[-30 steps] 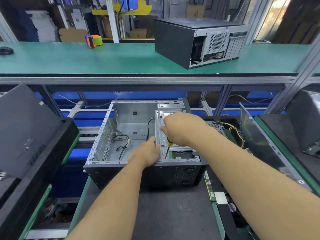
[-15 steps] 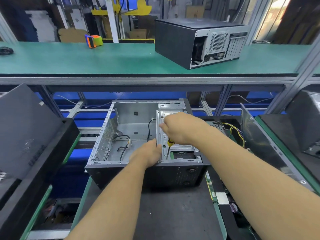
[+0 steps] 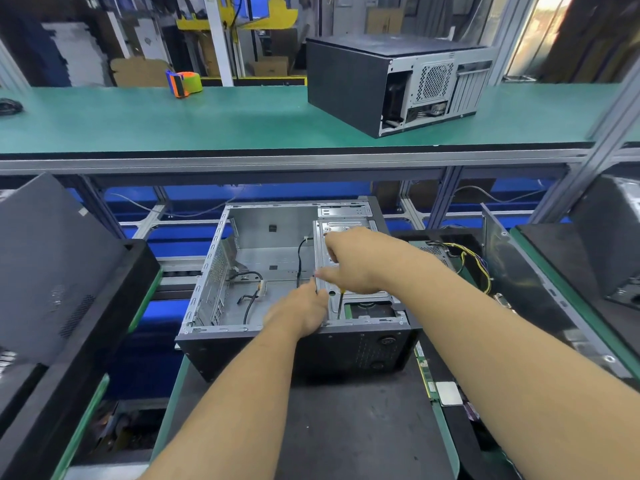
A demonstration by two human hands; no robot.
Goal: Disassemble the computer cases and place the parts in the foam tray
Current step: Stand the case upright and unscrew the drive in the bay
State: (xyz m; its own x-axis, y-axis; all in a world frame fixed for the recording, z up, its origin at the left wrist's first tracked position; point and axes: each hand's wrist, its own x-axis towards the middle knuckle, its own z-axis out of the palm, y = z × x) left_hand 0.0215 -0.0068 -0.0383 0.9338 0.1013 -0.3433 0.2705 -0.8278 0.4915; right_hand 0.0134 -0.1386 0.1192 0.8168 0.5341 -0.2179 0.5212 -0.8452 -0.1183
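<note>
Dark counter point(image 3: 346, 427) carries open grey case point(image 3: 277, 265), loose black cables inside; right hand point(image 3: 356, 261) fingers clenched on screwdriver point(image 3: 341, 299), left hand point(image 3: 301, 311) apparently gripping drive cage point(image 3: 349, 223).

An open grey computer case point(image 3: 277, 271) lies on its side, black cables point(image 3: 252, 299) loose inside.

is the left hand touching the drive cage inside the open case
Touching: the head view shows the left hand with its fingers pressed on the front left edge of the drive cage.
</note>
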